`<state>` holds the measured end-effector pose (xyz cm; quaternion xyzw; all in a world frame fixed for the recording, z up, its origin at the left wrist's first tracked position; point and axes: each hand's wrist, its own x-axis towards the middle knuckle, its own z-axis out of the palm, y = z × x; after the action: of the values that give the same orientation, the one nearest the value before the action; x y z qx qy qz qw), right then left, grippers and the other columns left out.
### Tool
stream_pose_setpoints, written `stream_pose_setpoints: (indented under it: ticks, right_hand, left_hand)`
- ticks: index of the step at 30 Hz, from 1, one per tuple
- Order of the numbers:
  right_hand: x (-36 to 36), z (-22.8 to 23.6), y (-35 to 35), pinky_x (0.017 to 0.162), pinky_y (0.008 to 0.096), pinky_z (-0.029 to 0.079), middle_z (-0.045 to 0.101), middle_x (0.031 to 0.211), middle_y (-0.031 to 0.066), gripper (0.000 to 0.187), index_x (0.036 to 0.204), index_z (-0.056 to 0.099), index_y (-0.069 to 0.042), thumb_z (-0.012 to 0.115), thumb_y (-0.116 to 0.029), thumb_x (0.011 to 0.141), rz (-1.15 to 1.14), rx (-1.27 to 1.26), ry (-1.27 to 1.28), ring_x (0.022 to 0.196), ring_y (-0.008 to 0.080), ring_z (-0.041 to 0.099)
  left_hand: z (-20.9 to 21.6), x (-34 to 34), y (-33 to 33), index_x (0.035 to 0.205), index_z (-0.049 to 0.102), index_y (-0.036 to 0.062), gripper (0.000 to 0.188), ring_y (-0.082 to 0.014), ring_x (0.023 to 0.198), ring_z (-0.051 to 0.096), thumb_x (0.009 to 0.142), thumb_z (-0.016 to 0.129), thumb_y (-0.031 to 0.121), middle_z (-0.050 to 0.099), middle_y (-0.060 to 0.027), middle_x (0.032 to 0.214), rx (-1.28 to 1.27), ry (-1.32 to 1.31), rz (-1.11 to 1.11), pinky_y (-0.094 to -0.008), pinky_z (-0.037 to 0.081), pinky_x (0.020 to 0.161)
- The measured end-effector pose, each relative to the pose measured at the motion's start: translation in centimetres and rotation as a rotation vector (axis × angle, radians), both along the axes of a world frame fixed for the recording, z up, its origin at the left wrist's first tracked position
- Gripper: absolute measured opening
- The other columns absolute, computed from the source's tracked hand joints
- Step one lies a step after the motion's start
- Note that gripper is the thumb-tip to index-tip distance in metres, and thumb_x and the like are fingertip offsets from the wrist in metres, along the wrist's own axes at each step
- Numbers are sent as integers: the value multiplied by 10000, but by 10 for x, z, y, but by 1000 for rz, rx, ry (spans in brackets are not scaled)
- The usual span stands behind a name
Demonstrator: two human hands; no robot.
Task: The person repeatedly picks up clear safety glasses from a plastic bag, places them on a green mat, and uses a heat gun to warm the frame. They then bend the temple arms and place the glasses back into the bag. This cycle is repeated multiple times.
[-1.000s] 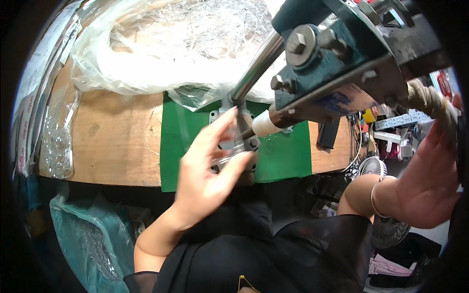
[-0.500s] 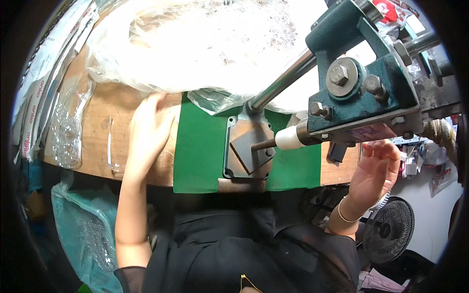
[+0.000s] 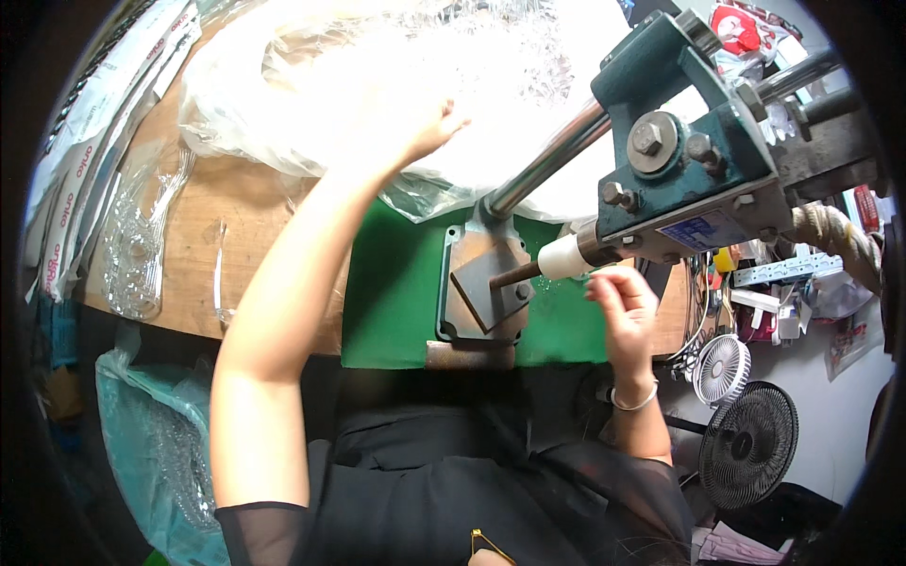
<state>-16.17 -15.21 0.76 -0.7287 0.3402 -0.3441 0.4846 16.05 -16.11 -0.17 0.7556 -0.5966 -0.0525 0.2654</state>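
My left hand (image 3: 423,132) is over the big white plastic bag (image 3: 274,113) of clear pieces. Glare washes out most of its fingers, so its grip is unclear. Just right of the hand press's base plate (image 3: 461,247), my right hand (image 3: 625,304) is raised with fingers curled together, close below the white sleeve (image 3: 562,257) on the press's ram. Anything in that pinch is too small to make out. The ram's dark rod (image 3: 514,274) reaches down to a square metal block (image 3: 486,292) set at an angle on the base.
A green mat (image 3: 387,302) lies under the press. The teal press head (image 3: 698,179) overhangs on the right. Clear plastic pieces (image 3: 137,245) lie at left on the wooden table (image 3: 274,198). A teal bag (image 3: 156,406) hangs below the edge; two fans, one black (image 3: 748,443), stand at right.
My left hand has moved from the table up and right over the white bag. My right hand has come left toward the press, its fingers more curled. The view has shifted slightly.
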Motion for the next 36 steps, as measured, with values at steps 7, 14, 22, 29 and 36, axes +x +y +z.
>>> stream_pose_setpoints:
  ticks: [7,14,22,29,36]
  right_hand:
    - [-40,-53,2,653,208,438,547,893,37,173,946,613,-24,644,-98,793,46,-102,440,702,89,520]
    - [-19,-96,4,823,347,448,525,1088,148,350,1093,539,-4,620,-112,771,17,-643,751,957,302,526]
    - [-33,-76,-17,695,331,449,582,797,96,150,894,602,-32,628,-115,771,-111,-431,461,747,241,554]
    - [-38,-118,-20,610,268,454,554,732,63,82,804,599,-19,630,-89,774,-234,-181,394,658,152,550]
    - [-38,-113,-31,656,306,443,554,742,76,97,793,592,-26,649,-93,754,-83,-305,506,714,203,535]
  left_hand:
    - [-34,-1,67,1110,544,64,414,-300,993,554,774,644,285,577,-173,1052,-7,-267,95,-395,422,874]
    - [-53,5,102,893,607,12,121,-237,778,611,853,522,89,633,-133,824,-121,97,178,-313,490,708]
    - [40,-59,159,895,483,-30,198,-156,573,595,883,386,143,595,-109,645,-285,1301,14,-245,493,602]
    - [36,-104,185,1248,340,0,445,-138,340,427,978,212,330,529,-59,590,-488,1901,-142,-330,467,564]
    - [18,-151,164,1190,447,-37,371,-97,626,524,891,519,171,580,-71,905,-348,1775,-5,-251,477,649]
